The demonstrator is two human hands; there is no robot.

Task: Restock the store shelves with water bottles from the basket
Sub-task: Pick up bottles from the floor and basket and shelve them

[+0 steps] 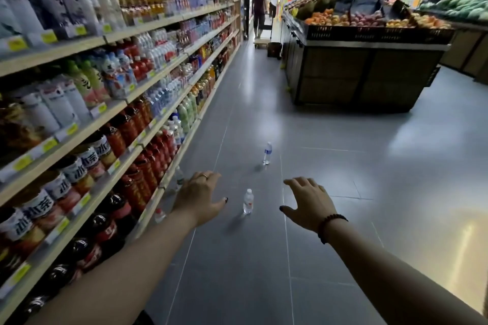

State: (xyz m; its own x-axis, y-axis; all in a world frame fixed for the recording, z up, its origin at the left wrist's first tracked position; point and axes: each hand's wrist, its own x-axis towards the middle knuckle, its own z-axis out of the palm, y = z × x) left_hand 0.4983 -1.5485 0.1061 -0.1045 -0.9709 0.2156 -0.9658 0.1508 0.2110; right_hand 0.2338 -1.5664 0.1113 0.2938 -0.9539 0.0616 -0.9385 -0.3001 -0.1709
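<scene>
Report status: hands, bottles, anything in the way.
Both open, empty: left hand, right hand, held out above floor. Upright on it: near bottle between them, far bottle beyond. No basket in view; nothing blocks near bottle.

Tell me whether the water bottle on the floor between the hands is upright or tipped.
Upright: the water bottle stands on its base on the floor, cap on top. Neither left hand nor right hand touches it.

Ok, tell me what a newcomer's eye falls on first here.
The open left hand and right hand hover either side of a small clear plastic water bottle standing on the grey tiled floor. A second clear bottle stands farther up the aisle. Long wooden shelves packed with drinks line the left.
</scene>
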